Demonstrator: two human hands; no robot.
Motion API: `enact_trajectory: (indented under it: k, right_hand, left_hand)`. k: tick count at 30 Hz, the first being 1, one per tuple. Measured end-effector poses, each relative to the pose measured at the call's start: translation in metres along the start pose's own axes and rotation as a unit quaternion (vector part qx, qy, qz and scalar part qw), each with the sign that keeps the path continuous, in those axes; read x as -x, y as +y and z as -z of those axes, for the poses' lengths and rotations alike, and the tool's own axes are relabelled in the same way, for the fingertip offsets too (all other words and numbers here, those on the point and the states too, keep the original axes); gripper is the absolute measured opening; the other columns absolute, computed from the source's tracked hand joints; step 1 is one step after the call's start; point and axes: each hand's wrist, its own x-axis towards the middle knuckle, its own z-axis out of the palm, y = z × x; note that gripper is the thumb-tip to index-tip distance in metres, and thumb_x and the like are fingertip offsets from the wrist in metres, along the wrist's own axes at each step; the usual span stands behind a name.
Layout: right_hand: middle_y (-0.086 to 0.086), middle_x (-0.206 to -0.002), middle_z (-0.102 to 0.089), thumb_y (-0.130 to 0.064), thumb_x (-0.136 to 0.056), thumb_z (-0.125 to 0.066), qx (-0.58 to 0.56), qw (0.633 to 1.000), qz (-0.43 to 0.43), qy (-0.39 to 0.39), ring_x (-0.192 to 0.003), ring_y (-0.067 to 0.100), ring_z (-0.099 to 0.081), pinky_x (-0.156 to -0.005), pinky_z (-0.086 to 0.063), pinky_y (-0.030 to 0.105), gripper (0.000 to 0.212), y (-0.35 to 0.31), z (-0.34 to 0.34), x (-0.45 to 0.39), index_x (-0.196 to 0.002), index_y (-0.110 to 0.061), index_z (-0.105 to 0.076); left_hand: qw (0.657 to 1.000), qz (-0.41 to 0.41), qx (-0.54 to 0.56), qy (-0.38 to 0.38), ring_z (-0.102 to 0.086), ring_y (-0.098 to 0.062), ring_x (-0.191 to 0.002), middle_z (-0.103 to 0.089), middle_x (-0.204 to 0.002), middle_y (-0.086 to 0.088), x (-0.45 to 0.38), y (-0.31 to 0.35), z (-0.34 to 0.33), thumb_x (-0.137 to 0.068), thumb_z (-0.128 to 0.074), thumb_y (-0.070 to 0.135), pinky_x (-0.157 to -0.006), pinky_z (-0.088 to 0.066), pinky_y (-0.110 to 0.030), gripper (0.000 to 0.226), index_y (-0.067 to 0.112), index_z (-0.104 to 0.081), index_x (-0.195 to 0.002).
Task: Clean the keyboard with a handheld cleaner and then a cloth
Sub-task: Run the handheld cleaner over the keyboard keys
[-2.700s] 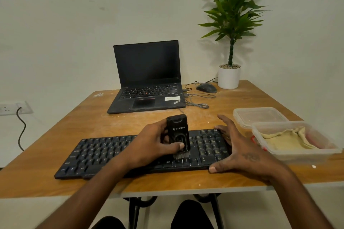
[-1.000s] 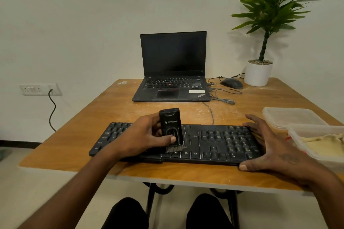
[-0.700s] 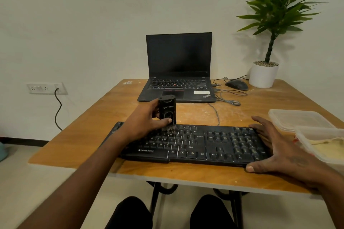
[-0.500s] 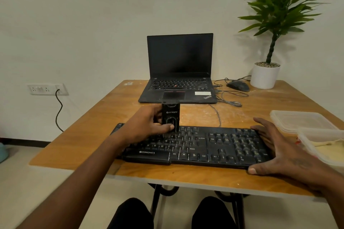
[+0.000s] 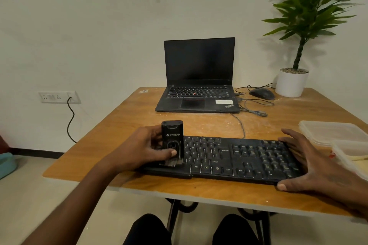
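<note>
A: Head view: the table (image 5: pixel 127 117) carries the keyboard (image 5: pixel 229 159) along its near edge, at 6 o'clock from the laptop (image 5: pixel 199 77). What might go wrong?

B: The right hand (image 5: pixel 316 167) lies flat and spread on the keyboard's right end; if it lifts, I'd expect the board to skid.

A: And the left hand (image 5: pixel 143 149)?

B: It grips the cleaner (image 5: pixel 172 143) upright, bristles on the left keys. Pressing too hard could probably pop a keycap.

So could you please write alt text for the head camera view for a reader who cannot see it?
A person's left hand holds a small black handheld cleaner upright, bristles on a black keyboard, while the right hand steadies its right end. Behind stands an open black laptop.
</note>
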Motion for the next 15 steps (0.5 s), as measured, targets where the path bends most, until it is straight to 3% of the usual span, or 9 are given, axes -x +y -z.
enact_trajectory:
  k: [2,5,9,12,15]
  right_hand:
    - [-0.036,-0.139,-0.034,-0.064,-0.033,-0.096,0.007,1.000,-0.005,0.002,-0.134,0.007,-0.038,-0.116,-0.033,0.041,0.136,0.000,0.000,0.000,-0.138,-0.071,-0.009]
    - [-0.027,-0.145,-0.035,-0.063,-0.033,-0.097,0.005,1.000,-0.004,0.001,-0.134,0.006,-0.039,-0.113,-0.035,0.034,0.137,-0.003,-0.001,-0.001,-0.138,-0.070,-0.010]
    - [-0.035,-0.139,-0.033,-0.065,-0.030,-0.096,-0.002,1.000,-0.004,0.002,-0.130,0.002,-0.039,-0.110,-0.035,0.030,0.137,-0.003,-0.002,-0.001,-0.135,-0.073,-0.010]
    - [-0.040,-0.134,-0.031,-0.069,-0.026,-0.094,0.006,1.000,-0.006,0.011,-0.120,-0.006,-0.042,-0.109,-0.035,0.032,0.136,-0.002,-0.001,-0.003,-0.132,-0.076,-0.009]
    - [-0.037,-0.140,-0.033,-0.065,-0.026,-0.097,0.000,1.000,-0.004,0.009,-0.125,-0.005,-0.041,-0.114,-0.034,0.035,0.139,0.002,0.000,-0.005,-0.134,-0.074,-0.010]
  left_hand:
    - [1.000,0.000,-0.005,0.020,-0.072,-0.006,-0.108,-0.076,-0.116,0.009,-0.013,-0.004,0.002,-0.090,-0.082,0.019,-0.089,-0.060,-0.026,0.049,0.026,-0.060,-0.134]
    - [0.999,-0.005,-0.021,0.029,-0.071,-0.003,-0.107,-0.075,-0.117,0.007,-0.036,-0.005,0.003,-0.091,-0.081,0.022,-0.090,-0.060,-0.024,0.047,0.026,-0.060,-0.134]
    - [0.999,0.007,-0.018,0.044,-0.071,0.001,-0.104,-0.075,-0.114,0.008,-0.058,-0.011,0.005,-0.093,-0.079,0.021,-0.088,-0.058,-0.019,0.043,0.027,-0.060,-0.131]
    - [0.999,0.027,0.017,0.038,-0.073,-0.005,-0.106,-0.078,-0.110,0.008,-0.053,-0.015,0.010,-0.093,-0.079,0.017,-0.087,-0.059,-0.022,0.039,0.024,-0.061,-0.127]
    - [0.997,0.039,0.060,0.014,-0.074,-0.009,-0.107,-0.076,-0.114,0.014,-0.033,-0.007,0.013,-0.092,-0.078,0.012,-0.084,-0.059,-0.022,0.041,0.021,-0.061,-0.127]
